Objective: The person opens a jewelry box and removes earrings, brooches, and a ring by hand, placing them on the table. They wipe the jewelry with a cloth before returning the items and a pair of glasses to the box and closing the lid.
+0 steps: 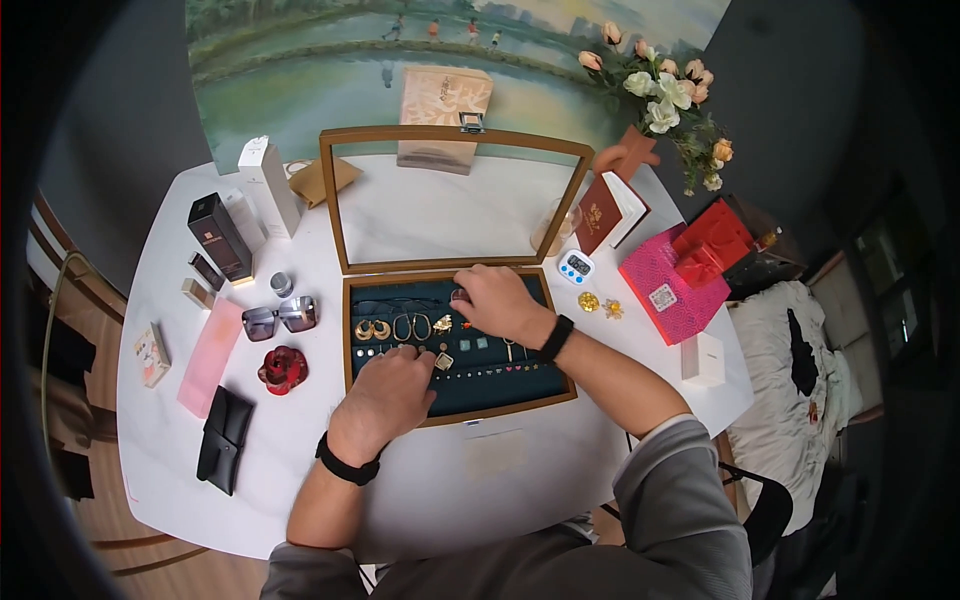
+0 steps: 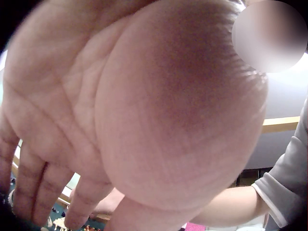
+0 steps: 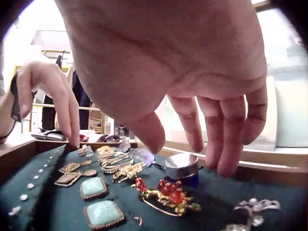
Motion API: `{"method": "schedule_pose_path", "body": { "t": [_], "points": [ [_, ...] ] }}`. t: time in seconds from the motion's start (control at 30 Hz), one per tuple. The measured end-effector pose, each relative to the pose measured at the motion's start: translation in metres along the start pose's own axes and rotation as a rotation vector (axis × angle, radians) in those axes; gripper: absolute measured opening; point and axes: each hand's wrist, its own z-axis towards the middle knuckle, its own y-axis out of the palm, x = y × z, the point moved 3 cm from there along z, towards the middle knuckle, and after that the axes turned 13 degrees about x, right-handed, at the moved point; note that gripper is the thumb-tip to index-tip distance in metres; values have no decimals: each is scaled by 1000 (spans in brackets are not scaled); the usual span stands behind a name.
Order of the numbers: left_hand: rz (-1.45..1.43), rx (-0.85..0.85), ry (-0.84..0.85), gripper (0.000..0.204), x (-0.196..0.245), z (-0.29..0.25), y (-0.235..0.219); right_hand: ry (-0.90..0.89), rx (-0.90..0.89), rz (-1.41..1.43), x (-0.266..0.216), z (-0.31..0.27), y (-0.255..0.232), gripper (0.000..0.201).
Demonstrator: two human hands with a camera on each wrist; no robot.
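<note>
A wooden jewelry case [image 1: 560, 392] with a teal lining lies under both hands, its glass lid [image 1: 335, 200] raised. My right hand [image 1: 492, 302] hovers over the upper middle, fingers pointing down. In the right wrist view, its fingertips [image 3: 226, 166] are beside a round silver piece [image 3: 182, 166]; contact is unclear. A red-and-gold brooch [image 3: 171, 195] and square green pieces [image 3: 104, 214] lie nearer the camera. My left hand [image 1: 385, 400] is over the lower left of the case, fingers loosely bent, with no held object visible. A squarish gold piece [image 1: 443, 361] is beside it.
Sunglasses [image 1: 280, 318], a red flower-shaped piece [image 1: 283, 370] and a black pouch [image 1: 225, 440] lie left of the case. Boxes [image 1: 221, 238] stand behind them. A timer [image 1: 576, 267], gold pieces [image 1: 588, 301] and a pink bag [image 1: 675, 290] are on the right.
</note>
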Motion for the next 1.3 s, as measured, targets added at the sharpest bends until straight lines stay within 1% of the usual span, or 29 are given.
{"method": "schedule_pose_path", "body": {
  "t": [0.03, 0.1, 0.13, 0.17, 0.23, 0.27, 0.33, 0.37, 0.4, 0.43, 0.5, 0.53, 0.6, 0.63, 0.7, 0.8, 0.83, 0.9, 0.93, 0.97, 1.03, 1.1, 1.17, 1.23, 1.3],
  "points": [
    [2, 5, 3, 44, 0, 0, -1, 0, 0, 1, -2, 3, 9, 24],
    [6, 3, -6, 45, 1, -1, -3, -45, -64, -95, -1, 5, 25, 20],
    [10, 1, -15, 45, 1, -1, -4, -60, -27, -80, -4, 6, 23, 17],
    [8, -1, -13, 45, 1, -1, -5, -58, -27, -81, -3, 4, 20, 17],
    [10, 16, -7, 44, 1, -2, -6, -56, 126, -60, 1, 0, 1, 16],
    [6, 14, -11, 44, 2, -3, -8, -15, 175, -54, 0, -3, -16, 17],
    [-6, 2, -26, 36, 4, -2, -12, 11, 272, -19, 18, -16, -39, 11],
    [-9, -2, -26, 36, 3, -2, -10, 73, 277, -54, 28, -23, -53, 13],
    [-4, 3, -16, 40, 2, -2, -7, 91, 291, -91, 41, -32, -64, 15],
    [2, 9, -5, 44, 2, -1, -6, 176, 272, -87, 60, -42, -69, 16],
    [-7, -7, -4, 45, 6, 1, -5, 216, 252, -204, 95, -63, -71, 14],
    [-9, -19, -6, 45, 7, 2, -5, 220, 255, -208, 105, -70, -68, 14],
    [-5, 5, 28, 45, 6, 0, 1, 298, 133, -275, 125, -87, -56, 16],
    [0, 29, 52, 45, 5, -1, 4, 301, 137, -275, 133, -92, -52, 16],
    [-3, 35, 51, 44, 5, -2, 7, 388, 15, -272, 147, -99, -41, 25],
    [-16, 27, 28, 43, 5, -3, 4, 387, -2, -315, 152, -102, -36, 25],
    [-27, 14, 16, 42, 5, -2, 2, 379, -5, -308, 144, -100, -38, 25],
    [-15, 3, -8, 42, 3, 0, -1, 291, 91, -418, 116, -90, -56, 22],
    [-8, -13, -20, 41, 1, 0, -2, 249, 129, -399, 107, -84, -57, 26],
    [-8, -15, -24, 41, -1, 1, -3, 248, 127, -395, 95, -75, -58, 26],
    [-2, -27, -55, 41, -3, 3, -2, 80, 247, -177, 61, -53, -58, 24],
    [-13, -10, -52, 40, -7, 2, 0, -11, 222, 12, 34, -34, -42, 20],
    [-21, 10, -56, 40, -10, 1, 1, -82, 118, 49, 0, -15, -29, 21],
    [-13, 26, -45, 43, -10, 0, 0, -175, 91, 79, -18, 1, -5, 19],
    [-8, 27, -43, 42, -8, -2, -1, -189, 55, 70, -29, 16, 18, 18]
  ]
}}
